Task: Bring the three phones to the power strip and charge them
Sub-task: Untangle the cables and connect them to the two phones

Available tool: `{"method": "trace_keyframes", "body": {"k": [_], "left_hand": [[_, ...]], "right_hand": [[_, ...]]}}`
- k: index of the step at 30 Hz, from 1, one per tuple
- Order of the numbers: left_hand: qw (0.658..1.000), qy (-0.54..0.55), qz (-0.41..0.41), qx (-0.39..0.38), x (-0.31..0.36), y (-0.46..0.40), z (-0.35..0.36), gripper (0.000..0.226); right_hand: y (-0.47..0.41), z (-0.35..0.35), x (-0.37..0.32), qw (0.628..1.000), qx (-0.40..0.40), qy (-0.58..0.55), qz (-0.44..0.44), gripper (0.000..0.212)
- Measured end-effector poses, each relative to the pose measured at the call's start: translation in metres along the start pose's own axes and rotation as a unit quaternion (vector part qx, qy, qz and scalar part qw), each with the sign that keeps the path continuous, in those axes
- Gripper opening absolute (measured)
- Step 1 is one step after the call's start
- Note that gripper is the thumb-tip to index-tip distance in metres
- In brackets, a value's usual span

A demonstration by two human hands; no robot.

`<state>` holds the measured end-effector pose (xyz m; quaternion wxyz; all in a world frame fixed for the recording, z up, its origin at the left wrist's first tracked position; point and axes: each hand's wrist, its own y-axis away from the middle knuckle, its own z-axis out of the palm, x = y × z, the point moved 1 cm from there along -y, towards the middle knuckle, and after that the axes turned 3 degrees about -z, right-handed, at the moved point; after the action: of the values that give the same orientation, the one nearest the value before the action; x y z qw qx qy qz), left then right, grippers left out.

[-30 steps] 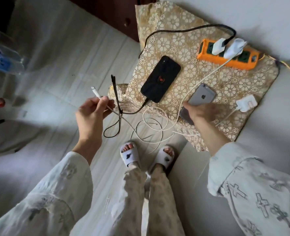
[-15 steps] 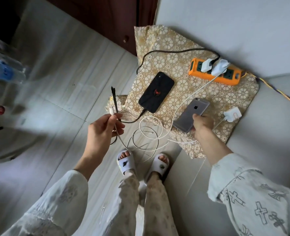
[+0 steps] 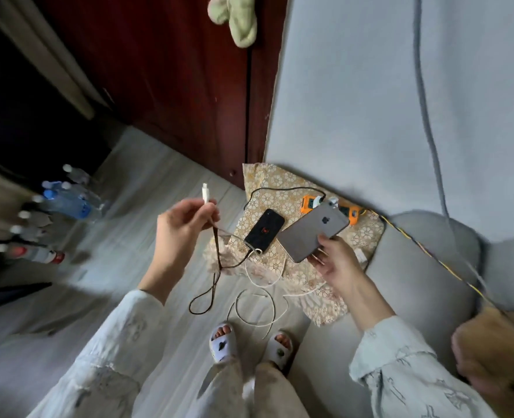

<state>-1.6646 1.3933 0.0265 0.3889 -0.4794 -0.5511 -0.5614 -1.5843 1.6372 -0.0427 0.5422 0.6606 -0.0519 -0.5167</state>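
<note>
Holding the grey phone [image 3: 313,233] up in my right hand [image 3: 337,263], fingers wrapped round its lower end, back side up, above the patterned cloth [image 3: 304,276]. My left hand [image 3: 183,224] pinches the white cable plug [image 3: 205,193], tip pointing up, with a dark cord [image 3: 216,260] caught in the same grip (that one trails to the black phone [image 3: 264,230], which lies flat on the cloth with a lead at its lower end). So phone two is the step in hand, I'd say; no third phone shows. Next I need plug and port brought together, which means turning the plug towards the phone's bottom edge, hidden under my palm. The orange power strip [image 3: 352,211] sits behind the raised phone, against the wall. Room is fair: bare floor [image 3: 147,188] to the left, white cable loops [image 3: 258,309] by my feet to snag, the cloth's edge overhanging.
</note>
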Motion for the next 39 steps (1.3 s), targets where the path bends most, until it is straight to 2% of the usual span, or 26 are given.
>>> {"method": "trace_keyframes", "body": {"k": [4,7,12,15,19,25,33,39], "left_hand": [[0.994,0.000,0.084,0.070,0.068,0.013,-0.018,0.015],[0.987,-0.022,0.134,0.089,0.112,0.023,-0.026,0.015],[0.991,-0.026,0.128,0.013,0.140,0.049,-0.014,0.007],[0.994,0.001,0.107,-0.020,0.140,0.067,0.001,0.013],[0.996,0.030,0.067,-0.041,0.140,0.081,0.019,0.017],[0.990,0.012,0.088,-0.105,0.146,0.089,0.030,0.016],[0.987,-0.019,0.118,-0.105,0.147,0.088,0.038,0.020],[0.985,-0.009,0.116,-0.126,0.151,0.091,0.042,0.023]], "right_hand": [[0.048,0.020,-0.050,0.995,-0.082,0.003,-0.064,0.013],[0.082,0.038,-0.083,0.983,-0.144,-0.006,-0.115,0.010],[0.130,0.060,-0.113,0.954,-0.240,-0.044,-0.173,0.009],[0.151,0.066,-0.121,0.941,-0.277,-0.067,-0.182,0.013],[0.169,0.068,-0.125,0.935,-0.290,-0.113,-0.170,0.014],[0.179,0.063,-0.123,0.933,-0.292,-0.139,-0.159,0.020],[0.179,0.058,-0.124,0.933,-0.293,-0.136,-0.162,0.015],[0.179,0.052,-0.127,0.928,-0.307,-0.135,-0.164,0.020]]}}
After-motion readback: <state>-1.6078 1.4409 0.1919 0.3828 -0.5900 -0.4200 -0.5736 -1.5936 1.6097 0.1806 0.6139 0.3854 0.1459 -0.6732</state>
